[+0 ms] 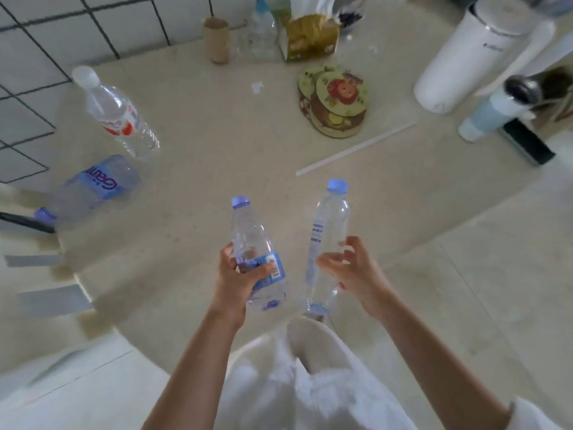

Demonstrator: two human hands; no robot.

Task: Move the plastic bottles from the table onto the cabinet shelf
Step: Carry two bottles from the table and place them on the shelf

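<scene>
Looking down from the head cam, the only view here, both hands are loaded. The left hand (240,274) has its fingers wrapped around the lower half of a blue-label bottle (257,256), thumb across the label, cap pointing to 12 o'clock. The right hand (350,271) holds a clear bottle (328,240) with what looks like a lighter grip: fingertips curled on one side, thumb on the other, palm hardly on it as far as I can tell. Both bottles hang over the near edge of the table (217,150), around 6 o'clock.

More to fetch: a red-label bottle (116,111) stands tilted at 10 o'clock, a big blue-label bottle (93,187) lies on its side at 9 o'clock right by the table edge, and another clear one (263,29) sits at 12 o'clock next to a tissue box (310,32). No cabinet shelf in view, so I can't tell where it is.

What could go wrong, my guess: that right-hand pinch is the weak spot. The bottles look empty and thin-walled, so they'd flex and could squirt out of the fingertips on a turn. The lying bottle could roll off if the table gets bumped. And the white jug (465,57) and coasters (335,100) at 1–2 o'clock are elbow bait.
</scene>
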